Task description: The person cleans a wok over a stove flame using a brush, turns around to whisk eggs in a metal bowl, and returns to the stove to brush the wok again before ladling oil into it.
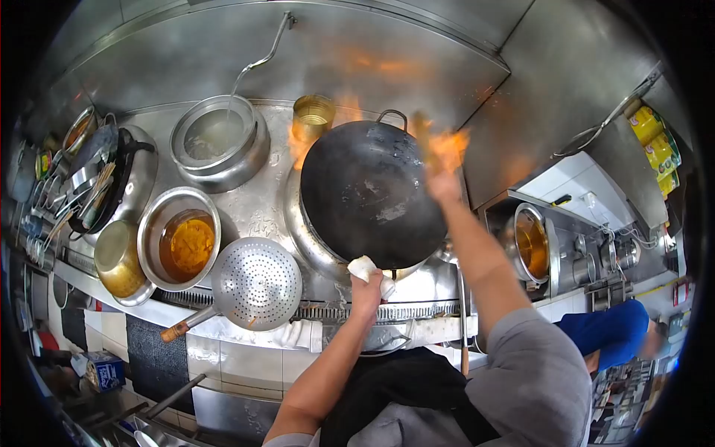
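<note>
Wok (357,197) left of right hand (445,186), whose grip is blurred | left hand (366,293) clutches white cloth (363,267) at near rim

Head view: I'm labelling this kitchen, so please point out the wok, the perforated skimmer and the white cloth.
Wok (365,197), head view: middle of its dark surface.
Perforated skimmer (257,281), head view: its holed bowl.
White cloth (362,267), head view: its upper end.

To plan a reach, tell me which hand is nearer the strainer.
Left. The left hand is right of the strainer; the right hand is farther off, right of the wok.
</note>
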A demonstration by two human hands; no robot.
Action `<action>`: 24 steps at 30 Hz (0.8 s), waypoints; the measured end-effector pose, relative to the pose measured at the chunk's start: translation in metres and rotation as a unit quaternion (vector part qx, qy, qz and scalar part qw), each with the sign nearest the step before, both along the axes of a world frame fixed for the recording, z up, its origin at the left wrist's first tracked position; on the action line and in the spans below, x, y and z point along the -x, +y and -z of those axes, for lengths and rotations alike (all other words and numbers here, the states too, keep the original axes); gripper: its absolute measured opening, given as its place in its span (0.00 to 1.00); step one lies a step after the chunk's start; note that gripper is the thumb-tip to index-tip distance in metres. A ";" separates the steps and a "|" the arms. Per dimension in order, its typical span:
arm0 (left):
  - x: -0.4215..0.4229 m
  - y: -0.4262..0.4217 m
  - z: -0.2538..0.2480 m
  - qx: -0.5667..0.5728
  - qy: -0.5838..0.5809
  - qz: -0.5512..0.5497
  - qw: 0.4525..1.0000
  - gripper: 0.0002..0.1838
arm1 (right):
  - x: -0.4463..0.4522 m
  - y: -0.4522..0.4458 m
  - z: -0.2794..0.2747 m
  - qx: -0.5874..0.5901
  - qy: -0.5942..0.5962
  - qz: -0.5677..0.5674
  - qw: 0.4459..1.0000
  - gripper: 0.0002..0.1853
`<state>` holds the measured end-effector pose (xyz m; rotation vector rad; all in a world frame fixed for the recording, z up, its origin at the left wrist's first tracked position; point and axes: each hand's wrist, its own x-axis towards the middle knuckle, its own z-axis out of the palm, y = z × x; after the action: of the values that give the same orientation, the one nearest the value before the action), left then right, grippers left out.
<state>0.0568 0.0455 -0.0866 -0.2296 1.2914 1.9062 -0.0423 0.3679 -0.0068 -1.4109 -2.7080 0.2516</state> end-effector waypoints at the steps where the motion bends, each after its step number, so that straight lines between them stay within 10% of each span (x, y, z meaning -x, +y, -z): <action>1: 0.002 -0.002 0.004 -0.006 0.025 0.026 0.999 0.22 | 0.003 -0.037 0.028 0.040 -0.036 -0.072 0.996 0.31; 4: 0.006 -0.016 -0.005 0.014 0.039 0.075 0.996 0.18 | -0.027 -0.167 0.018 0.295 -0.018 -0.203 0.933 0.31; 8: -0.006 -0.085 0.007 -0.018 0.054 0.082 0.995 0.25 | -0.098 -0.078 -0.013 0.290 -0.173 -0.378 0.862 0.32; 10: -0.011 -0.135 0.007 -0.010 0.135 0.093 0.986 0.28 | -0.093 0.003 -0.053 -0.014 -0.329 -0.212 0.920 0.26; 12: -0.018 -0.170 0.021 0.053 0.268 0.096 0.957 0.32 | -0.072 0.043 -0.082 -0.095 -0.141 -0.070 0.983 0.30; 14: -0.026 -0.191 0.030 0.193 0.313 0.147 0.918 0.34 | -0.042 0.050 -0.064 -0.095 0.097 0.039 0.990 0.32; 16: -0.035 -0.194 0.060 0.287 0.387 0.174 0.859 0.34 | -0.014 0.023 -0.023 -0.015 0.095 0.034 0.995 0.32; 19: -0.052 -0.185 0.072 0.388 0.436 0.168 0.795 0.32 | 0.017 -0.032 0.121 0.026 0.003 -0.211 0.977 0.30; 21: -0.053 -0.187 0.054 0.407 0.439 0.155 0.786 0.31 | -0.014 -0.146 0.049 0.269 -0.004 -0.237 0.933 0.30; 24: -0.055 -0.189 0.059 0.462 0.442 0.155 0.753 0.32 | -0.064 -0.130 0.028 0.257 -0.068 -0.434 0.861 0.34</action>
<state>0.1113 -0.1439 -0.1457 0.4543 2.6546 0.8911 0.0216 0.2376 -0.0344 -0.1012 -3.3553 1.0082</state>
